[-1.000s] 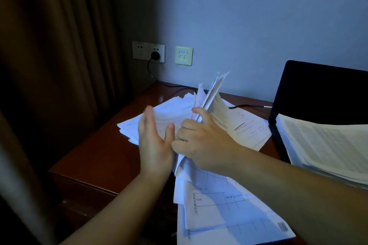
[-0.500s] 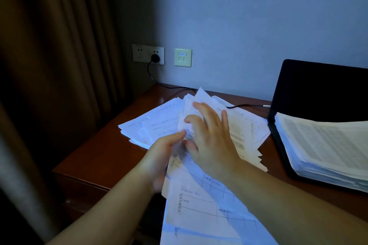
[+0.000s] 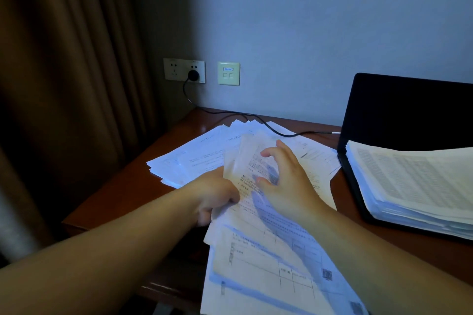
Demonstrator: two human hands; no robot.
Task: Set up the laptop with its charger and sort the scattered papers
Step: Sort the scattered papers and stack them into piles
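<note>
Fanned white printed papers (image 3: 268, 212), upright a second ago, lay flattened on reddish-brown wooden table (image 3: 115, 194). Left hand (image 3: 215, 197) gripped sheaf edge; right hand (image 3: 289, 181), fingers loosely spread, pressed top sheets. Sorting seemed unfinished.

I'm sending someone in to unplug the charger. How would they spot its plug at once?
Look at the blue wall behind the wooden desk, beside the brown curtain. A double socket plate sits just above the desk. The round black plug fills its right half, its black cable trailing down; the left outlet is empty.

Dim, bluish cast; upper left of frame near black. Lower papers (image 3: 268, 263) motion-blurred. Wide-angle bending at edges. No glare.
</note>
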